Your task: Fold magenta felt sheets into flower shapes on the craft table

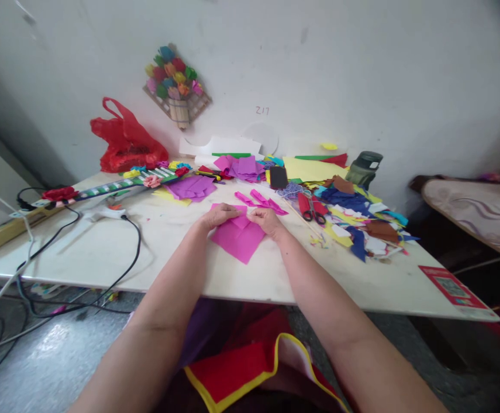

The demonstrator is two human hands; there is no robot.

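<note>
A pink-purple paper sheet (240, 241) lies on the white table, one point toward the front edge, with a smaller piece or folded part on its upper half. My left hand (221, 214) is at its upper left, the fingers closed on the paper. At the upper right, my right hand (266, 222) pinches the paper, thumb and forefinger together. Just behind the hands are crumpled bright pink strips (260, 201). Fingertip detail is too small to tell how many layers are held.
Scissors (313, 210) and many coloured scraps (357, 212) lie on the right, near a dark bottle (364, 168). A phone (278, 178) and purple sheets (192, 187) are behind. At left stand a glue gun (108, 213) with its cable, a power strip (0, 234) and a red bag (129, 143).
</note>
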